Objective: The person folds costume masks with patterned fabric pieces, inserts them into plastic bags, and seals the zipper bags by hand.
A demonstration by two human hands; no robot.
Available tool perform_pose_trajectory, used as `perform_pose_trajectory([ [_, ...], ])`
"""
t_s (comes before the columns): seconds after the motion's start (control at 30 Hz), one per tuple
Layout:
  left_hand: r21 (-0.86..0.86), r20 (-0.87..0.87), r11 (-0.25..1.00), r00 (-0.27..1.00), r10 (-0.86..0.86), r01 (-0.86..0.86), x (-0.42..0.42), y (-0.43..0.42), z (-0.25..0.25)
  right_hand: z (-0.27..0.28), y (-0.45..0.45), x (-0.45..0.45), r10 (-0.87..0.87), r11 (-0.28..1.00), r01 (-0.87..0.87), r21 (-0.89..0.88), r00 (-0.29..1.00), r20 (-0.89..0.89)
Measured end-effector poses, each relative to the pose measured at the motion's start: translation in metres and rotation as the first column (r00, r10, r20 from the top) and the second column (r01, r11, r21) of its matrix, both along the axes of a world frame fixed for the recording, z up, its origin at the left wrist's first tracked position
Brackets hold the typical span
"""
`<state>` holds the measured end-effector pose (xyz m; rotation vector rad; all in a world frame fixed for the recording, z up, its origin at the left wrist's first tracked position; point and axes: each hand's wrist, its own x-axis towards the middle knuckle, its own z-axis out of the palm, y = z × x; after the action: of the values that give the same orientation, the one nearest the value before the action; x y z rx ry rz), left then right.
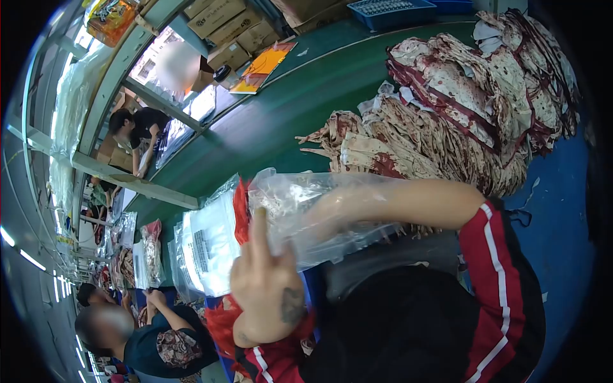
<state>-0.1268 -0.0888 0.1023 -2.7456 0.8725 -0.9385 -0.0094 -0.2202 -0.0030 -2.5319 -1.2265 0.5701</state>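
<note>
My left hand (265, 274), tattooed and blurred, is in front of a clear plastic bag (367, 233). Its index finger points up and its thumb stands apart; the other fingers are partly hidden. Nothing shows in its grasp. My right forearm reaches into the bag from the right, and my right hand (322, 214) is seen dimly through the plastic, its fingers too unclear to read. Something pale with reddish spots (274, 198) shows at the bag's left end. Beside it lie red cloth (241, 210) and a stack of clear bags with printed labels (207, 242).
Piled cream and dark-red patterned garments (447, 102) lie on the green table (268, 121). An orange sheet (265, 67), a cup (225, 75) and cardboard boxes (220, 22) are across it. A person (159, 338) works at the lower left, another (140, 131) beyond the metal frame.
</note>
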Motion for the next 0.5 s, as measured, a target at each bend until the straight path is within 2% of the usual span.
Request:
perform_pose_trajectory([
  [0.03,-0.023,0.042,0.998,0.997,0.067,-0.066,0.001,0.005,0.006,-0.01,0.002,0.001,-0.098,0.993,0.088,-0.076,0.984,-0.148],
  [0.07,-0.024,0.042,0.998,0.997,0.062,-0.061,0.002,0.009,0.014,-0.015,0.002,0.001,-0.204,0.973,0.162,-0.163,0.937,-0.282],
  [0.1,-0.082,0.102,0.99,0.987,0.121,-0.113,0.003,0.013,0.025,-0.006,-0.003,-0.004,-0.21,0.972,0.169,-0.163,0.936,-0.282],
  [0.13,-0.142,0.159,0.977,0.971,0.181,-0.159,0.004,0.016,0.033,0.003,-0.002,-0.009,-0.18,0.983,0.162,-0.091,0.95,-0.255],
  [0.2,-0.206,0.182,0.967,0.965,0.186,-0.148,0.009,0.018,0.044,0.011,0.017,-0.008,-0.063,0.977,0.089,0.195,0.989,-0.133],
  [0.27,-0.33,0.225,0.934,0.95,0.216,-0.134,0.013,0.015,0.052,0.01,0.051,-0.002,0.048,0.893,-0.057,0.446,0.998,0.032],
  [0.3,-0.326,0.229,0.937,0.951,0.208,-0.126,0.018,0.01,0.052,0.007,0.066,0.003,0.081,0.847,-0.121,0.517,0.992,0.098],
  [0.4,0.003,0.296,0.991,0.946,0.13,-0.137,0.045,-0.005,0.038,-0.012,0.102,0.022,0.153,0.733,-0.241,0.636,0.97,0.191],
  [0.43,0.008,0.303,0.991,0.945,0.122,-0.13,0.055,-0.003,0.026,-0.019,0.105,0.027,0.167,0.704,-0.25,0.664,0.968,0.188],
  [0.47,0.102,0.131,0.988,0.986,0.103,-0.117,0.066,0.001,0.009,-0.015,0.094,0.03,0.178,0.695,-0.248,0.675,0.969,0.173],
  [0.5,0.194,-0.051,0.977,0.994,0.099,-0.087,0.074,0.005,-0.003,-0.011,0.081,0.031,0.176,0.744,-0.222,0.63,0.975,0.136],
])
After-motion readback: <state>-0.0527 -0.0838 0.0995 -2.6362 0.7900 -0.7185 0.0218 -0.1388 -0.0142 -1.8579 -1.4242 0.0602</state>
